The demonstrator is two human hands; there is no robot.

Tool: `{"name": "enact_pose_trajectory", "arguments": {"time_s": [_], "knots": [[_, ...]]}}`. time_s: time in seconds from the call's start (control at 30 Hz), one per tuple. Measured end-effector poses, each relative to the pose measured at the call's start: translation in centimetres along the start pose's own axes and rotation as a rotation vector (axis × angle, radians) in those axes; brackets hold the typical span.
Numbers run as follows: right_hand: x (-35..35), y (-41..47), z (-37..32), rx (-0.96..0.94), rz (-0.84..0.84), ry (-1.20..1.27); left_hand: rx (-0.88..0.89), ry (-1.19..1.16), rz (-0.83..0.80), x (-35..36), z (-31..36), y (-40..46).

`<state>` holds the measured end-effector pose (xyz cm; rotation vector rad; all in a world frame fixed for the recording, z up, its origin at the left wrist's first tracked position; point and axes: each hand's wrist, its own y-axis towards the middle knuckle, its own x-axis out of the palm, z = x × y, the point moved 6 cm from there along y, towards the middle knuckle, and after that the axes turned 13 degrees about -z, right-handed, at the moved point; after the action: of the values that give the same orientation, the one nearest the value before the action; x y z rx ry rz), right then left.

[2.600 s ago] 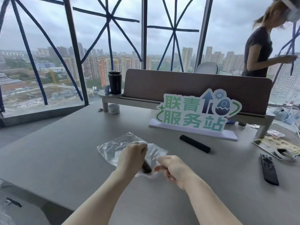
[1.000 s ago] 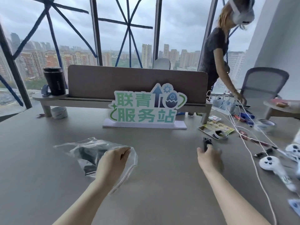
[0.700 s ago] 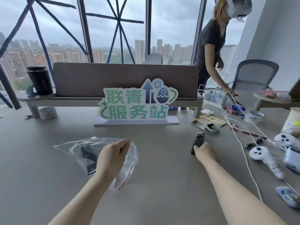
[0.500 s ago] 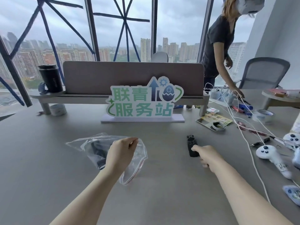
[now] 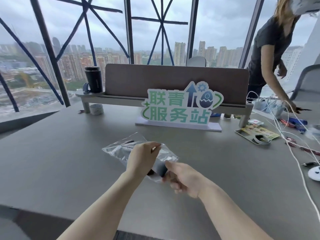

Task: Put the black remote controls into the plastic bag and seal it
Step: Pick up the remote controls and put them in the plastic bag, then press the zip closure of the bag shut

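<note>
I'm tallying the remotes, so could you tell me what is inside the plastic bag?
Black remote shapes show through the plastic bag; one end sits at its mouth by the right hand. The left hand covers the middle, so no count.

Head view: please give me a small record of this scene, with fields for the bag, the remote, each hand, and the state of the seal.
bag: clear plastic bag lying on the grey table, mouth toward the person
remote: black remote control entering the bag's mouth; dark shapes already show inside
left hand: left hand pinches the bag's upper edge, holding the mouth up
right hand: right hand at the mouth, pushing the remote in; its grip is blurred
seal: not closed yet
nearby: green and white sign behind the bag
</note>
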<state>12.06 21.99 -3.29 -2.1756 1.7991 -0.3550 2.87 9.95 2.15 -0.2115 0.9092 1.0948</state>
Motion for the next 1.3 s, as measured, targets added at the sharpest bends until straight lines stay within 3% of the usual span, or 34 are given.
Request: {"name": "enact_pose_trajectory", "arguments": {"time_s": [0.07, 0.17, 0.2, 0.33, 0.5, 0.57, 0.67, 0.83, 0.97, 1.1, 1.2, 1.3], "knots": [[0.0, 1.1, -0.1, -0.059, 0.13, -0.011, -0.012, -0.008, 0.029, -0.9, -0.8, -0.5], [-3.2, 0.1, -0.3, -0.156, 0.529, -0.268, -0.018, 0.018, 0.055, -1.9, -1.9, -1.2], [-3.9, -0.2, -0.5, -0.167, 0.587, -0.362, -0.026, 0.03, 0.047, -1.9, -2.2, -1.4], [-3.3, 1.9, -0.8, -0.064, 0.479, -0.553, -0.039, 0.141, -0.073, -0.5, -2.3, -2.9], [-3.6, 3.4, -2.6, -0.135, 0.611, -0.564, -0.15, 0.441, -0.35, 0.1, -4.0, -5.4], [-3.8, 3.3, -3.2, -0.158, 0.624, -0.491, -0.24, 0.496, -0.39, -0.5, -5.3, -6.4], [-3.8, 2.9, -3.8, -0.201, 0.61, -0.226, -0.313, 0.43, -0.321, -2.7, -6.2, -6.2], [-2.7, -0.1, -9.2, -0.393, 0.543, 0.129, -0.293, -0.303, 0.029, -11.0, -4.7, -2.2], [-1.9, -3.3, -15.1, -0.549, 0.479, 0.192, -0.14, -0.611, 0.048, -16.5, -0.5, -0.2], [-2.1, -5.1, -17.6, -0.564, 0.485, 0.21, -0.046, -0.61, 0.034, -18.4, 1.4, 0.5], [-2.6, -5.8, -17.7, -0.557, 0.496, 0.221, 0.008, -0.383, -0.007, -17.5, 1.4, 0.7], [-2.8, -6.1, -17.3, -0.555, 0.496, 0.212, 0.049, -0.177, 0.141, -16.6, 1.5, 0.3]]}}
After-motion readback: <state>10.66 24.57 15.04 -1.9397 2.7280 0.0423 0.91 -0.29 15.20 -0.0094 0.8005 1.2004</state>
